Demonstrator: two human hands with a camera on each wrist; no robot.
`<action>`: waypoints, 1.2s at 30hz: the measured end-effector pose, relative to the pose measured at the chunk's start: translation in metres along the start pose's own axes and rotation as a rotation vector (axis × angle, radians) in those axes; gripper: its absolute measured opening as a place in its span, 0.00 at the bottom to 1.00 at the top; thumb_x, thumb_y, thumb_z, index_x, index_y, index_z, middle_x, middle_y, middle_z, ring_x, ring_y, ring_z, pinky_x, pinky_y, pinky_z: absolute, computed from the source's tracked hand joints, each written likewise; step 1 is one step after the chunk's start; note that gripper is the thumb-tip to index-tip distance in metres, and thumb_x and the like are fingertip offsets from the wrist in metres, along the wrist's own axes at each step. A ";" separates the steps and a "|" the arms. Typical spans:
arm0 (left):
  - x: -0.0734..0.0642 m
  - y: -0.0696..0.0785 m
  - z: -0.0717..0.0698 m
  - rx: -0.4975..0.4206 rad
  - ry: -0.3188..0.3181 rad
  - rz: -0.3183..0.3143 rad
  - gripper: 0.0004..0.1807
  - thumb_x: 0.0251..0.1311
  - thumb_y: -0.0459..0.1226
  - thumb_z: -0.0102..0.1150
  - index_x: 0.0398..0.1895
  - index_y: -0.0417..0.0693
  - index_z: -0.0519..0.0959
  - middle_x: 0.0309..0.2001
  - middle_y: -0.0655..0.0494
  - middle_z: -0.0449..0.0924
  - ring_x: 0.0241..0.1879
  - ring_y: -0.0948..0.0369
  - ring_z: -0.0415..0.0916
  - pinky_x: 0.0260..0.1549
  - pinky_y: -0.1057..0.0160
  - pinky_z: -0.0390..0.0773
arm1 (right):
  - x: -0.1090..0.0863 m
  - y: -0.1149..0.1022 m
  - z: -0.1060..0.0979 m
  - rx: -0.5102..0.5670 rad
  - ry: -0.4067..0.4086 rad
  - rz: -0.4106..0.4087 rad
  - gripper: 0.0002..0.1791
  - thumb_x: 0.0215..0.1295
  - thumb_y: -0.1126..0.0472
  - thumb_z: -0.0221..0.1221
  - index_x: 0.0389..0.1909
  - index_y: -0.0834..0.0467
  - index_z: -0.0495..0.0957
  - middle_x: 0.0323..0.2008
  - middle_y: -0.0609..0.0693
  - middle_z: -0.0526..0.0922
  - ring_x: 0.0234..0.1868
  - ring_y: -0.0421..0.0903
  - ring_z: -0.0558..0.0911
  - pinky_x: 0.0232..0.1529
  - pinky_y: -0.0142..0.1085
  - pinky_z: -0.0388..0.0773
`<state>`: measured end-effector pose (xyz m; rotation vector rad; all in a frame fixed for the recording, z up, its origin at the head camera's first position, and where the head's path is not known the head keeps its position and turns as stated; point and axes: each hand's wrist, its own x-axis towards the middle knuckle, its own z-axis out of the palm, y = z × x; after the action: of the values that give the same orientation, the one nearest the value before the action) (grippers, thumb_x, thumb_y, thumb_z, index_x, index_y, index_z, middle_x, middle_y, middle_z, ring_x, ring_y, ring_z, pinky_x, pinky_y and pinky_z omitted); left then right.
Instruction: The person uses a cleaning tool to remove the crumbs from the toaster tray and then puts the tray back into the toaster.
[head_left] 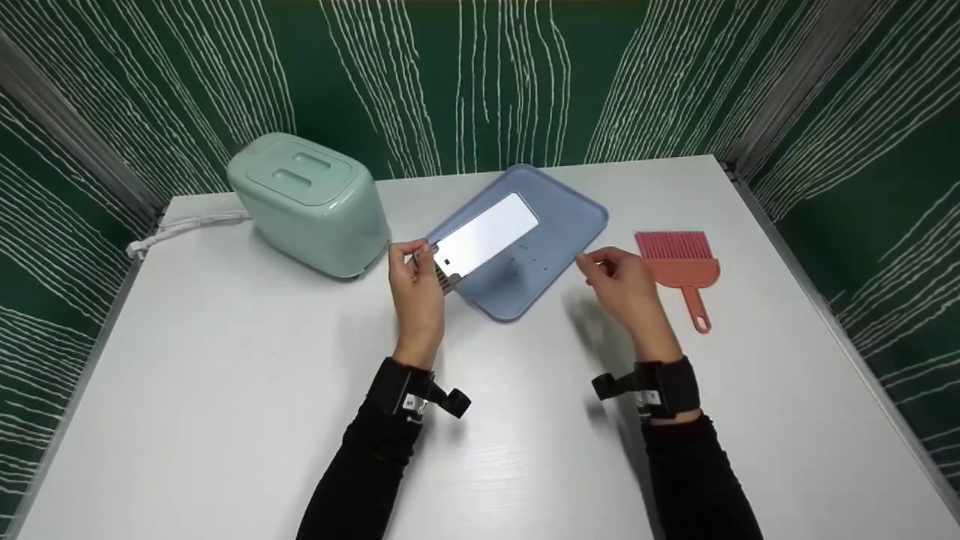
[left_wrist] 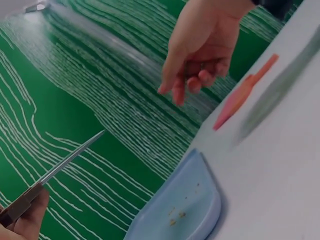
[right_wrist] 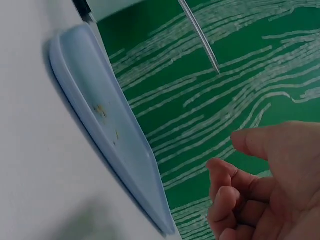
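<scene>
My left hand pinches a flat metal crumb tray by its dark, slotted end. The tray's bright sheet reaches up and to the right above a blue plastic tray; the left wrist view shows the metal sheet edge-on, raised off the table. Small dark crumbs lie scattered in the blue tray. To the right of that tray my right hand hovers with fingers loosely curled and holds nothing. In the right wrist view a gap separates its thumb and fingertips.
A mint-green toaster stands at the back left, its white cord running toward the left edge. An orange hand brush with red bristles lies on the white table at the right. Green patterned walls enclose the table.
</scene>
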<state>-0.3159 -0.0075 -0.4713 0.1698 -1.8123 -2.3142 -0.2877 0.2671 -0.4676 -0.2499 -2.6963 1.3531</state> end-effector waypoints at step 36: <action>-0.042 -0.032 0.034 -0.181 -0.189 -0.084 0.07 0.84 0.37 0.49 0.52 0.44 0.65 0.37 0.52 0.83 0.26 0.61 0.76 0.26 0.66 0.77 | -0.026 -0.052 0.099 0.646 -0.167 -0.009 0.14 0.86 0.58 0.51 0.55 0.65 0.76 0.26 0.46 0.84 0.24 0.38 0.82 0.28 0.29 0.79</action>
<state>-0.2852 0.0419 -0.4956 -0.0002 -1.6934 -2.6170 -0.2842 0.1539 -0.4857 -0.0601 -2.1980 2.2184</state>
